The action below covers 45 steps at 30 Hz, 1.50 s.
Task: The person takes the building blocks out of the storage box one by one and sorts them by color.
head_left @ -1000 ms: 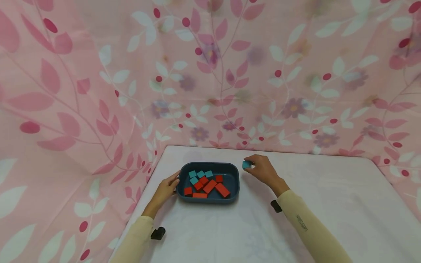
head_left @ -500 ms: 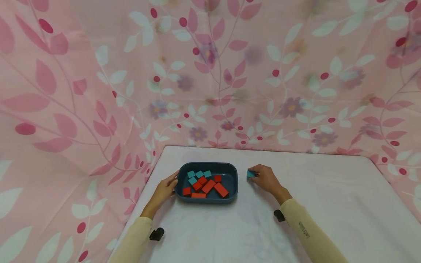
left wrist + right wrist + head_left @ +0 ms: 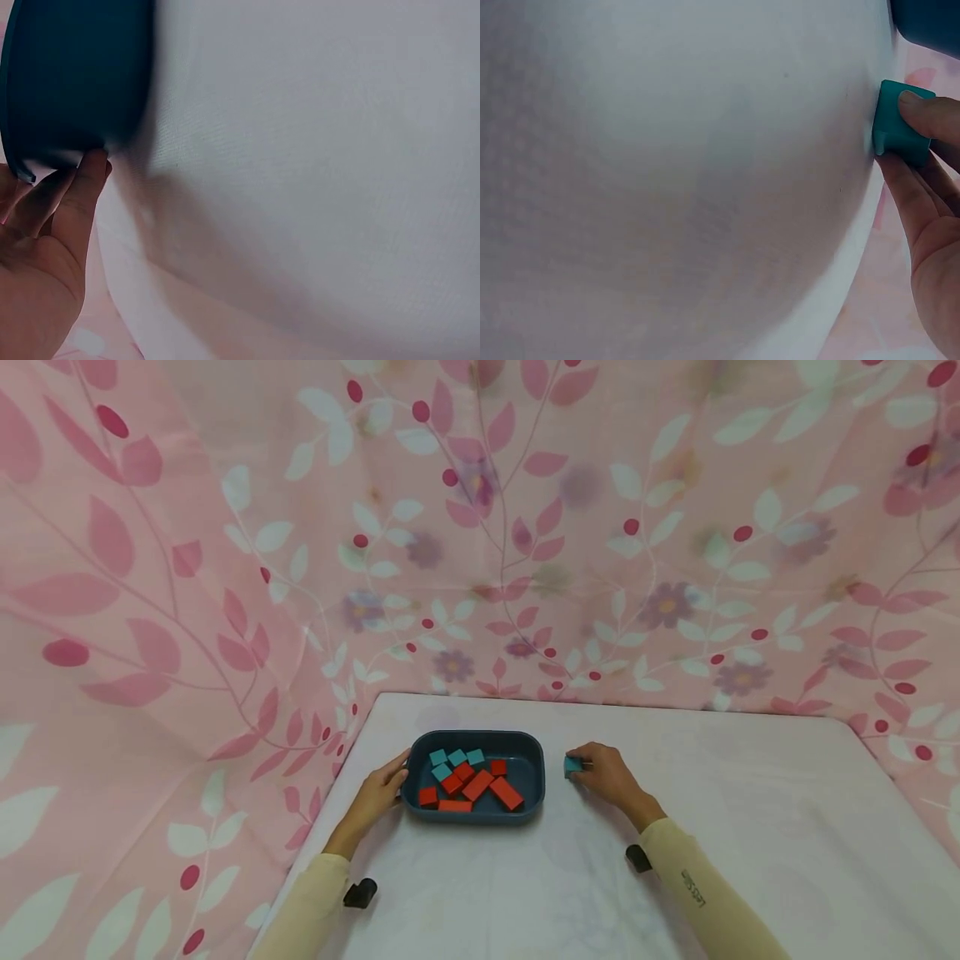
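Observation:
A dark blue rectangular tray (image 3: 528,814) lies on the white-covered table. Inside it are several teal cubes (image 3: 442,772) and several red blocks (image 3: 507,793), some cubic and some oblong. At the tray's left end, my left hand (image 3: 375,793) grips the rim, its fingers against the end wall (image 3: 75,82) in the left wrist view. Just right of the tray, a single teal block (image 3: 572,766) is pinched by my right hand (image 3: 609,774). In the right wrist view the thumb presses one face of that teal block (image 3: 898,120), which sits at the table surface.
White cloth covers the table (image 3: 750,802), which extends to the right of the right hand. Pink floral fabric (image 3: 510,527) hangs behind the table and along its left side. A dark wrist device (image 3: 361,893) shows under the left sleeve.
My right hand has brought the teal block down towards the near side and slightly right, beside the tray. My left hand and the tray have stayed in place.

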### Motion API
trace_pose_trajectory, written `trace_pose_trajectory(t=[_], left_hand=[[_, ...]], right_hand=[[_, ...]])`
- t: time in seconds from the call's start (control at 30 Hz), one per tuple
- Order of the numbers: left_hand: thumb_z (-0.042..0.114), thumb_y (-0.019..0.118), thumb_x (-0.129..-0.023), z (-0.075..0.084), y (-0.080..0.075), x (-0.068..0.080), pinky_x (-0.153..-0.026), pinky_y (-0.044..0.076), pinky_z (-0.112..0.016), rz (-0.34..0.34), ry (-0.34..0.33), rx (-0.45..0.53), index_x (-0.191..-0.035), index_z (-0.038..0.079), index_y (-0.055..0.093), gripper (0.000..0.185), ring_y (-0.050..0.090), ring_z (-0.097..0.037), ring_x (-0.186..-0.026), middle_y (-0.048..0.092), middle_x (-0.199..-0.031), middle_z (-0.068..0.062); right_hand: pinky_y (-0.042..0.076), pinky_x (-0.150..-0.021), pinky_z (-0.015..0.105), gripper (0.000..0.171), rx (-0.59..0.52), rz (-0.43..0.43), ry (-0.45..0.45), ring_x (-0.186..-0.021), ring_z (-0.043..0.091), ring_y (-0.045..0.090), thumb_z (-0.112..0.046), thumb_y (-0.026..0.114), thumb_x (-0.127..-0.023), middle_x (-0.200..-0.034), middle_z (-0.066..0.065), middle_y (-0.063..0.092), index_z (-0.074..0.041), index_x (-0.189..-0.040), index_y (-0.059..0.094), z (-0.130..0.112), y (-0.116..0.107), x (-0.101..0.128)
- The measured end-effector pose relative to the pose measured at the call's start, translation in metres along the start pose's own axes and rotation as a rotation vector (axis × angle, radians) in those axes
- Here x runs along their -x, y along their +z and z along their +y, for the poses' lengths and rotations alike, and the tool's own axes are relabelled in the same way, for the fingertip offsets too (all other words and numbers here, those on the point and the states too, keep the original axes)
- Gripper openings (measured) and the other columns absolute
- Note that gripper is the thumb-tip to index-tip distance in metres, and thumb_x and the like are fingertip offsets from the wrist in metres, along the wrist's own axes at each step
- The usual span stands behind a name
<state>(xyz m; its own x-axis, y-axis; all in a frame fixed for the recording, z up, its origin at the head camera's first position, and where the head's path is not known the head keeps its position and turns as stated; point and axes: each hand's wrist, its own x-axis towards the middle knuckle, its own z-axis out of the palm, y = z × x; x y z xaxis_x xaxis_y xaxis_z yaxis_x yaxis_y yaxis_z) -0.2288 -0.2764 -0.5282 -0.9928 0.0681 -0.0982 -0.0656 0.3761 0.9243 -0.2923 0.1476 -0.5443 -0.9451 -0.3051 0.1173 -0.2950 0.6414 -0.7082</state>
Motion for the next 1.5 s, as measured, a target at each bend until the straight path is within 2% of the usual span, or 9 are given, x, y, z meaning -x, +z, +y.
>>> trace_pose_trajectory(t=[0.27,0.43,0.63,0.83,0.93,1.03,1.1,1.33,1.5], left_hand=[[0.017,0.047,-0.104,0.001,0.001,-0.002,-0.093,0.049,-0.046,0.015,0.006,-0.046,-0.152,0.022,0.038,0.049,0.046,-0.035,-0.130,0.040,-0.150,-0.015],[0.016,0.048,-0.104,0.000,0.002,-0.001,-0.093,0.049,-0.046,0.021,0.008,-0.057,-0.152,0.021,0.038,0.049,0.046,-0.035,-0.130,0.040,-0.150,-0.016],[0.018,0.047,-0.104,-0.001,-0.003,0.004,-0.093,0.050,-0.046,0.034,-0.012,-0.066,-0.152,0.022,0.037,0.048,0.046,-0.035,-0.130,0.039,-0.151,-0.015],[0.018,0.048,-0.104,0.001,-0.004,0.007,-0.093,0.050,-0.047,0.057,-0.019,-0.049,-0.151,0.023,0.039,0.048,0.047,-0.034,-0.129,0.040,-0.151,-0.013],[0.017,0.048,-0.104,0.001,0.000,0.006,-0.092,0.050,-0.047,0.055,-0.004,-0.055,-0.151,0.022,0.039,0.048,0.047,-0.034,-0.130,0.040,-0.151,-0.013],[0.017,0.048,-0.104,0.002,0.005,0.004,-0.093,0.049,-0.047,0.033,0.007,-0.046,-0.151,0.021,0.038,0.048,0.045,-0.034,-0.132,0.039,-0.152,-0.013],[0.016,0.047,-0.104,0.002,0.008,0.003,-0.093,0.049,-0.047,0.026,0.009,-0.031,-0.151,0.020,0.038,0.048,0.044,-0.034,-0.132,0.039,-0.151,-0.013],[0.015,0.049,-0.104,-0.002,0.006,0.005,-0.090,0.051,-0.046,0.061,-0.009,-0.011,-0.150,0.021,0.041,0.047,0.049,-0.032,-0.128,0.044,-0.149,-0.012],[0.015,0.050,-0.103,-0.003,0.005,0.002,-0.089,0.053,-0.044,0.052,0.016,0.001,-0.150,0.021,0.042,0.047,0.051,-0.032,-0.125,0.044,-0.148,-0.013]], right_hand=[[0.053,-0.089,0.044,0.045,-0.007,-0.041,-0.017,-0.106,0.030,0.064,-0.005,0.078,-0.082,-0.120,0.015,0.064,0.000,-0.125,0.064,0.003,-0.005,0.000],[0.051,-0.093,0.046,0.055,0.038,-0.044,-0.079,-0.113,0.029,0.060,-0.014,0.082,-0.080,-0.125,0.013,0.063,-0.001,-0.129,0.062,-0.004,-0.013,-0.005],[0.054,-0.090,0.045,0.050,0.068,0.000,-0.204,-0.109,0.030,0.061,-0.018,0.081,-0.082,-0.123,0.012,0.065,-0.005,-0.127,0.064,-0.038,-0.012,-0.022],[0.055,-0.087,0.041,0.041,-0.010,0.030,-0.381,-0.104,0.027,0.063,-0.016,0.078,-0.085,-0.118,0.010,0.067,-0.005,-0.123,0.066,-0.079,0.002,-0.037],[0.055,-0.088,0.038,0.041,-0.028,0.027,-0.412,-0.104,0.023,0.064,-0.018,0.078,-0.085,-0.118,0.006,0.067,-0.007,-0.122,0.067,-0.090,0.013,-0.041],[0.054,-0.089,0.036,0.041,-0.029,0.018,-0.401,-0.105,0.018,0.063,-0.018,0.079,-0.084,-0.118,0.002,0.068,-0.009,-0.122,0.068,-0.095,0.025,-0.043],[0.053,-0.091,0.036,0.041,-0.032,-0.008,-0.387,-0.107,0.018,0.063,-0.017,0.079,-0.084,-0.119,0.002,0.067,-0.009,-0.123,0.068,-0.098,0.033,-0.045],[0.050,-0.096,0.041,0.043,-0.009,-0.183,-0.367,-0.114,0.023,0.059,-0.016,0.073,-0.089,-0.126,0.005,0.064,-0.008,-0.130,0.063,-0.114,0.062,-0.053],[0.046,-0.101,0.042,0.038,0.042,-0.236,-0.366,-0.119,0.021,0.056,-0.008,0.065,-0.093,-0.129,0.007,0.063,-0.007,-0.131,0.062,-0.116,0.074,-0.061]])
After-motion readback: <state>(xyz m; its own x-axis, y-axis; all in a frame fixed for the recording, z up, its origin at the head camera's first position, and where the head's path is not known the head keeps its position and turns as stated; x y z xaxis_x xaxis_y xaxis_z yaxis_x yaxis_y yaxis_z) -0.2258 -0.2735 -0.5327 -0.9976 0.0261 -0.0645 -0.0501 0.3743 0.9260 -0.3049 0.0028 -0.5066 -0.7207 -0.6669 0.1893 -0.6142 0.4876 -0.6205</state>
